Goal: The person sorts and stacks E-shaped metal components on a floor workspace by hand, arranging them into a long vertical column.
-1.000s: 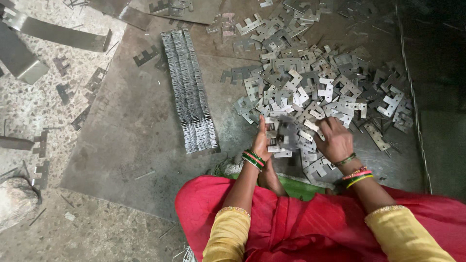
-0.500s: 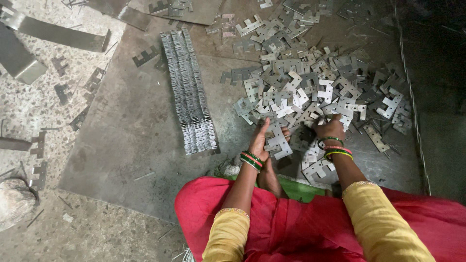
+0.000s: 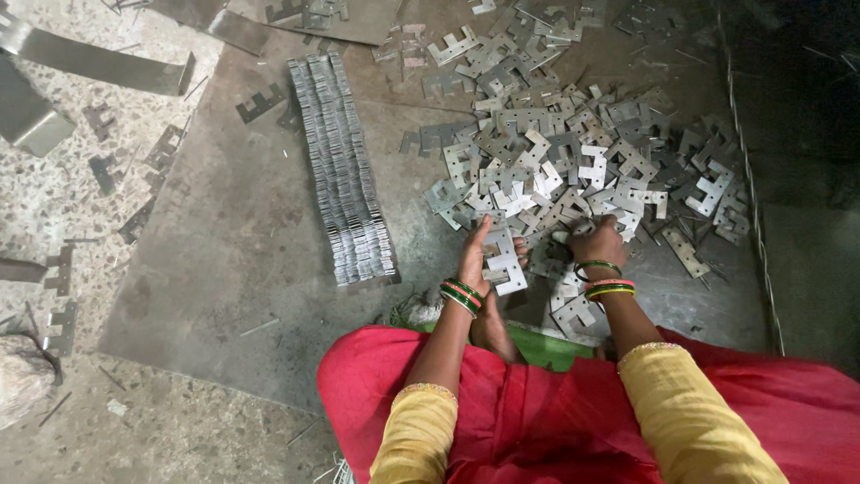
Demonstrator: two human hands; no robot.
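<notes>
One grey metal sheet lies on the floor and carries one long row of stacked stamped plates and, to its right, one loose heap of notched plates, too many and too overlapped to count. The left hand grips a small stack of plates at the heap's near edge. The right hand rests just beside it, fingers curled down into the heap; whether they grip a plate cannot be told.
</notes>
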